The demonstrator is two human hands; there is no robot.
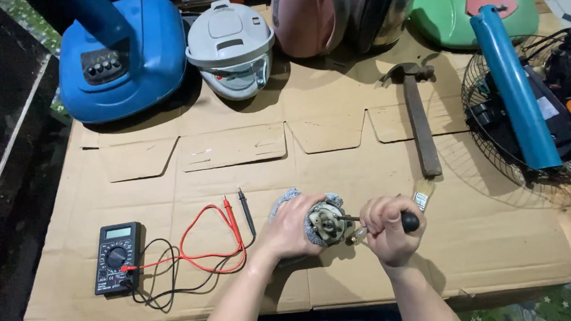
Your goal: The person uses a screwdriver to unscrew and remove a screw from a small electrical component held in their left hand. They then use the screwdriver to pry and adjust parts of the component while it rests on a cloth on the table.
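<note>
Motor (327, 223), small and round with a grey cloth (286, 199) wrapped around it, is sitting on the cardboard (338, 157) near the front edge. The left hand (294, 227) is wrapping around the motor and holding it tight. The right hand (385, 228) is squeezing a screwdriver (408, 222) with a black handle, and its thin metal tip is touching the middle of the motor. The two hands are staying close, just beside each other. A small paintbrush (422, 194) is lying just behind the right hand. A hammer (418, 113) is lying farther back. A black meter (116, 257) with red and black wires (205, 251) is resting off to the left.
</note>
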